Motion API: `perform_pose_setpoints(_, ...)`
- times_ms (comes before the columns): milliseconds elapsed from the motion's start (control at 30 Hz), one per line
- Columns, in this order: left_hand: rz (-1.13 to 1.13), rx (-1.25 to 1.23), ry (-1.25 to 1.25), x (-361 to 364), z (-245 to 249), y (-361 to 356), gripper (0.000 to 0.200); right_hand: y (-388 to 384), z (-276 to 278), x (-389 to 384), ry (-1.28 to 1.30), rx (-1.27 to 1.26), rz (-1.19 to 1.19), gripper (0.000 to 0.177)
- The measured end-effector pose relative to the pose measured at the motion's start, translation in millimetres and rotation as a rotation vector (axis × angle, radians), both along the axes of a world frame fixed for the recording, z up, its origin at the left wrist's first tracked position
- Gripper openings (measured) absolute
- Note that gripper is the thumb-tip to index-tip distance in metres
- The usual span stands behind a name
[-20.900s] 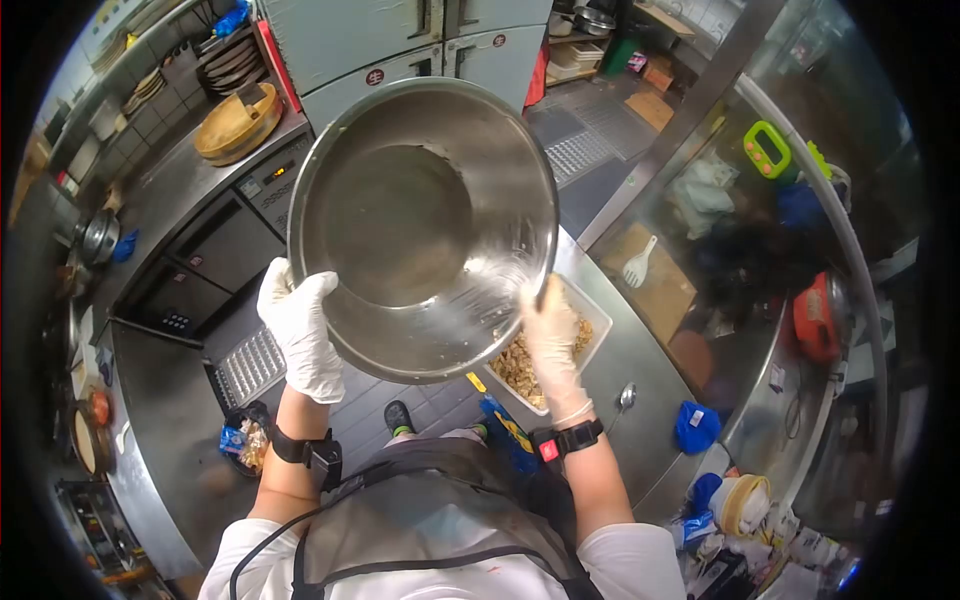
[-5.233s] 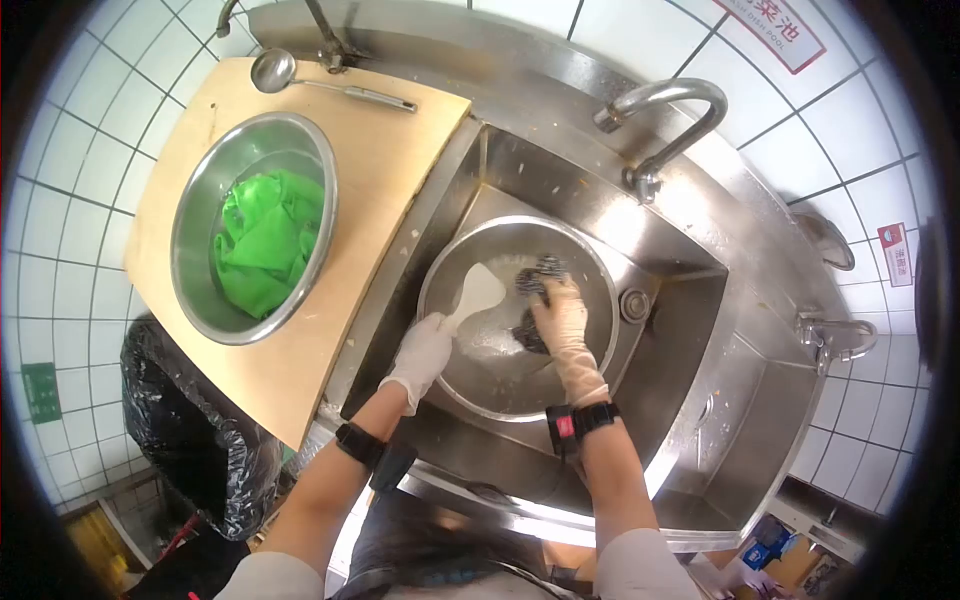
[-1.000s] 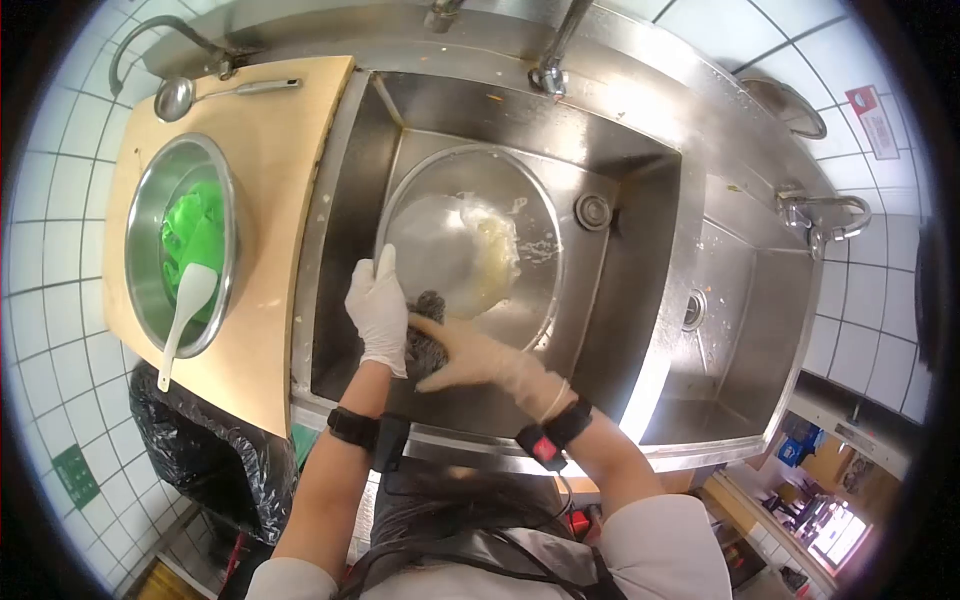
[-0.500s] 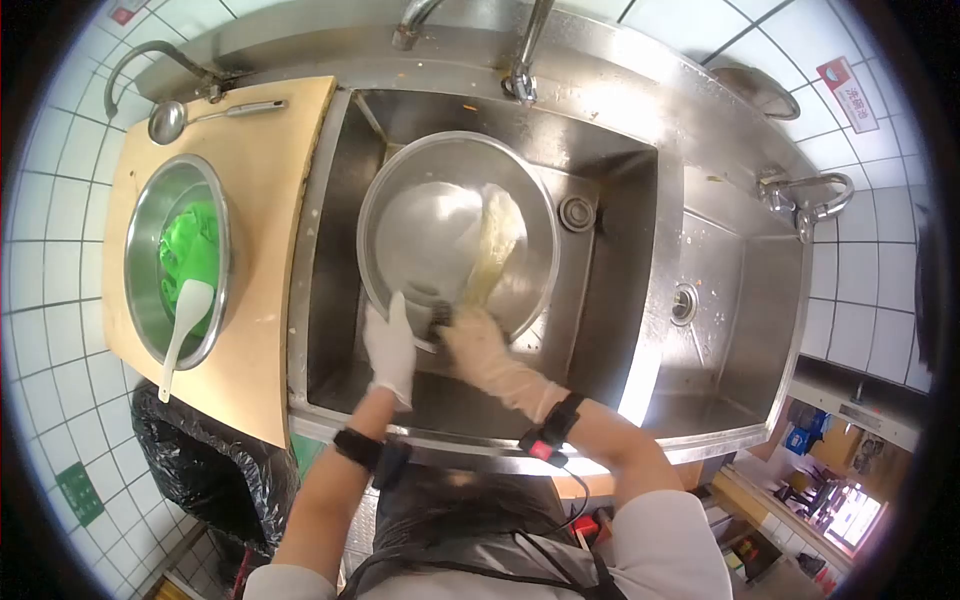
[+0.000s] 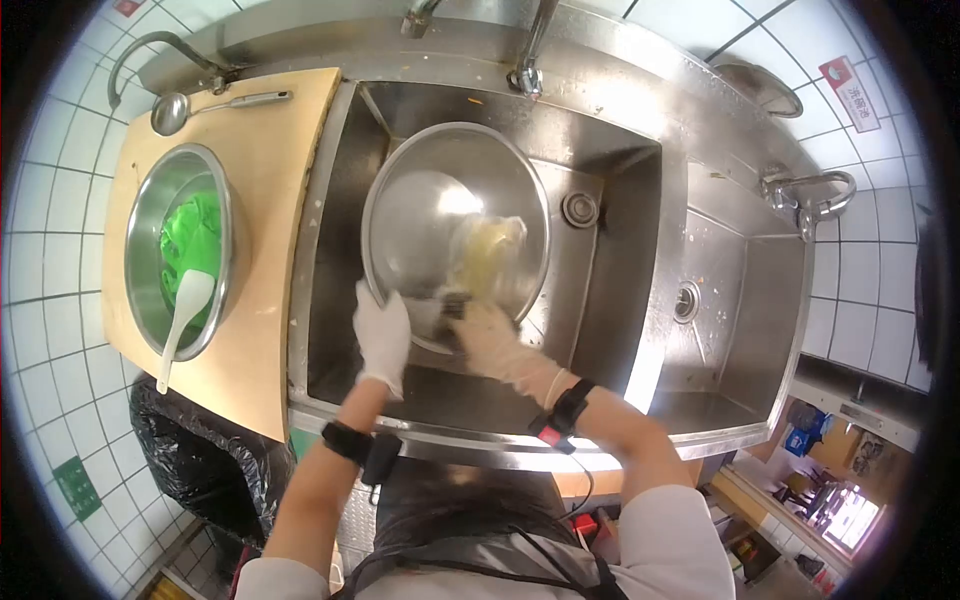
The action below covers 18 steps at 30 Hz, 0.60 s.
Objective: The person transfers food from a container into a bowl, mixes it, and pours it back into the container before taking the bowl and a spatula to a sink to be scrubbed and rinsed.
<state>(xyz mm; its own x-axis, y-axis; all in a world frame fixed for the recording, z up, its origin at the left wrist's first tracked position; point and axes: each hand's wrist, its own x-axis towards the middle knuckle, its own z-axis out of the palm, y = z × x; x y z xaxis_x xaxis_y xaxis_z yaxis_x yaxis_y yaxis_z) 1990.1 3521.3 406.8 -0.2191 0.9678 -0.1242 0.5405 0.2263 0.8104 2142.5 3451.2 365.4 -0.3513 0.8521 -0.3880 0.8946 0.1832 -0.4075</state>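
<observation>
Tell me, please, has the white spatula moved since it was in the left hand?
Yes, leftward: the white spatula went from inside the sink to the metal basin on the wooden board.

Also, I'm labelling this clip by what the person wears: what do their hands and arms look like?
The left hand wears a white glove; the right hand, a thin, paler-looking, wrinkled one. Each wrist has a black strap, the left with a black box, the right with a red patch and a thin dark cable. Sleeves are short and whitish.
</observation>
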Motion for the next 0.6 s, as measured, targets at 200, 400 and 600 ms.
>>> perform_pose_setpoints(200, -0.202, -0.156, -0.050, -30, 27, 36, 0.019, -23, -34, 10, -0.001, 0.052, 0.243, 0.032)
perform_pose_setpoints(400, -0.220, -0.219, -0.093, 3, 44, 44, 0.019, -12, -45, 45, -0.283, 0.228, 0.189, 0.033)
perform_pose_setpoints(600, -0.013, -0.096, 0.041, -1, 13, -11, 0.012, 2, 14, -38, 0.533, -0.181, -0.188, 0.071)
